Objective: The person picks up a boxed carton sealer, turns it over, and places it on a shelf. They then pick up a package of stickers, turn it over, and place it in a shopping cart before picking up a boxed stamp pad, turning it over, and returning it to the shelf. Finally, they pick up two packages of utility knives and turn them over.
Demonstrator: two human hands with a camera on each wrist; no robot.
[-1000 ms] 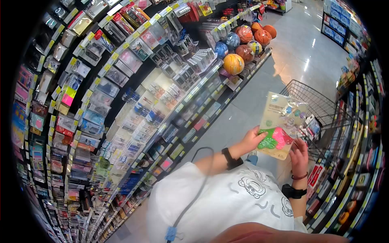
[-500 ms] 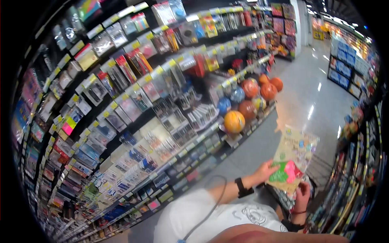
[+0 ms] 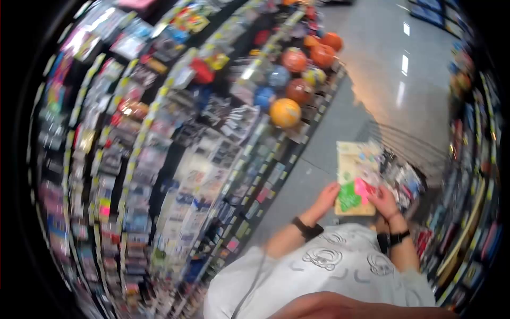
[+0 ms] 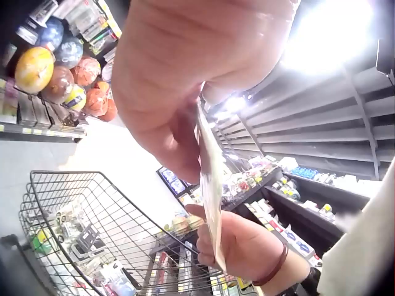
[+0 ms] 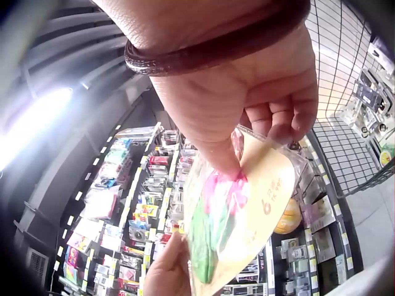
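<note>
From head I look forward and down, wide and round, left hand point(image 3: 328, 196) and right hand point(image 3: 384, 202) well below lens. From left wrist, very close, I look past left hand toward right hand and wire cart point(image 4: 68, 172). From right wrist, equally close, I face left hand and shelves point(image 5: 128, 213). All three share flat packet point(image 3: 350, 165).

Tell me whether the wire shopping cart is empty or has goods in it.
The shopping cart has goods in it: the left wrist view shows several packages lying inside its wire walls.
</note>
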